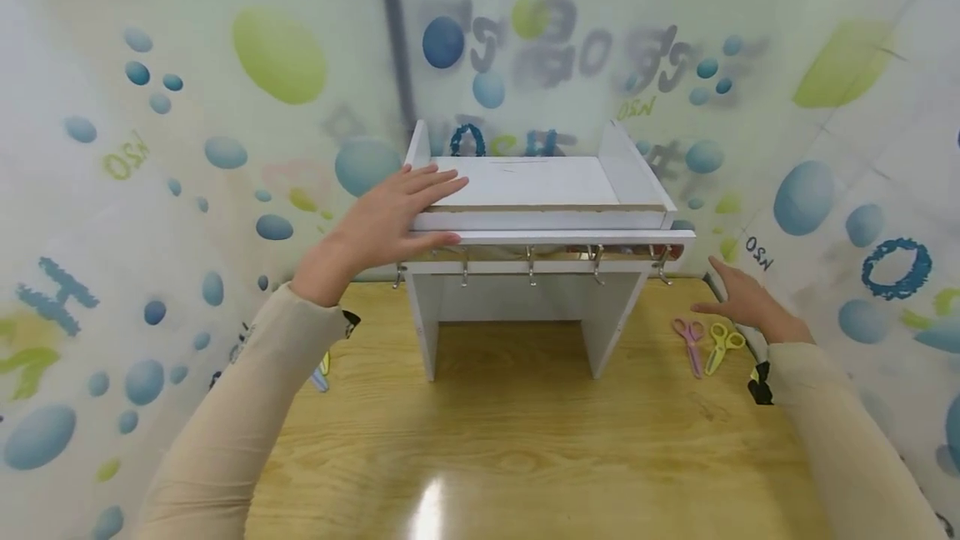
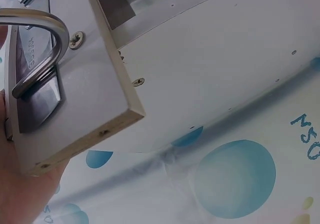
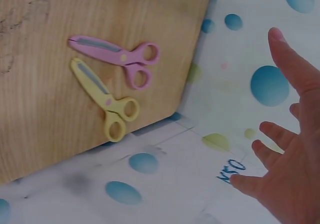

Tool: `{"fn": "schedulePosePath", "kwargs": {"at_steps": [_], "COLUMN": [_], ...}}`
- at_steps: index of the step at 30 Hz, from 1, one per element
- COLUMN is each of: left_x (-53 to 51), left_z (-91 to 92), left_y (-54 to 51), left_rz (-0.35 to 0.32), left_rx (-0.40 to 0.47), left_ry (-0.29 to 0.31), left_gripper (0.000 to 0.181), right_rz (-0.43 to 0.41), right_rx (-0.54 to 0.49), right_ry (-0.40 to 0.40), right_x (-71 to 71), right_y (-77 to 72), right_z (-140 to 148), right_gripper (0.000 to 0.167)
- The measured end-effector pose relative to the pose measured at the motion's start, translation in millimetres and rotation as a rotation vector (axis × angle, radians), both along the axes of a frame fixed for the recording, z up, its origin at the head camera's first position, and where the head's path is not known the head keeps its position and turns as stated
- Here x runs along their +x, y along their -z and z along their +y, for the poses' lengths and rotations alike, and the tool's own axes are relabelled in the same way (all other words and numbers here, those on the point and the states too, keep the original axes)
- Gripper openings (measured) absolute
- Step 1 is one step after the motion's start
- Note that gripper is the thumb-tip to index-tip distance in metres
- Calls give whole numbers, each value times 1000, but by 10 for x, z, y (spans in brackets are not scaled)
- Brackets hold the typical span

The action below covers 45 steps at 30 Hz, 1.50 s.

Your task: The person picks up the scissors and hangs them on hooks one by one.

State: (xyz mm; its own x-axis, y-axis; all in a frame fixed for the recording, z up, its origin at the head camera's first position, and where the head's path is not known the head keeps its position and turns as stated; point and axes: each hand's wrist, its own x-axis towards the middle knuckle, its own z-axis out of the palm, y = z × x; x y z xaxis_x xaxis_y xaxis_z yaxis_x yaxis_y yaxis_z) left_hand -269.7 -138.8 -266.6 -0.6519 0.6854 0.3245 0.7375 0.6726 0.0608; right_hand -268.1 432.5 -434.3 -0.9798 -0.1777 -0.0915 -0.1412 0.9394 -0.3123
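While your left hand (image 1: 378, 219), fingers straight, rests on the boxy white wooden shelf (image 1: 536, 183), probably steadying it | shelf stands on flat yellow wood-grain counter (image 1: 525, 448) | your right hand (image 1: 750, 298): empty, fingers spread

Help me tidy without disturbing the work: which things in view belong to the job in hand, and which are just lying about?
Likely the job:
White rectangular board shelf unit, touched by the left hand
Curved silver metal hooks along its front

Apparently lying about:
Pink plastic scissors
Yellow plastic scissors
Something blue and yellow, too hidden to name
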Motion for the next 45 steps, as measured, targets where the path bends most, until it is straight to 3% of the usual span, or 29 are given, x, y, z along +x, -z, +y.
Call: {"fn": "schedulePosePath", "kwargs": {"at_steps": [10, 21, 31, 34, 39, 45], "left_x": [-12, -12, -6, -2, 0, 2], "left_z": [17, 1, 5, 6, 8, 7], "left_y": [19, 37, 40, 41, 40, 40], "left_rz": [36, 28, 28, 25, 27, 26], "left_rx": [2, 8, 19, 20, 24, 28], "left_ry": [19, 5, 8, 4, 3, 0], "left_gripper": [70, 70, 69, 69, 69, 69], "right_rz": [45, 115, 244, 212, 117, 71], "right_rx": [44, 16, 40, -22, -212, -341], "right_ry": [126, 240, 286, 348, 516, 625], "right_x": [252, 450, 590, 621, 691, 750], "right_y": [273, 565, 856, 915, 985, 1075], "right_z": [79, 143, 189, 192, 204, 234], "right_gripper": [97, 98, 74, 71, 64, 57]}}
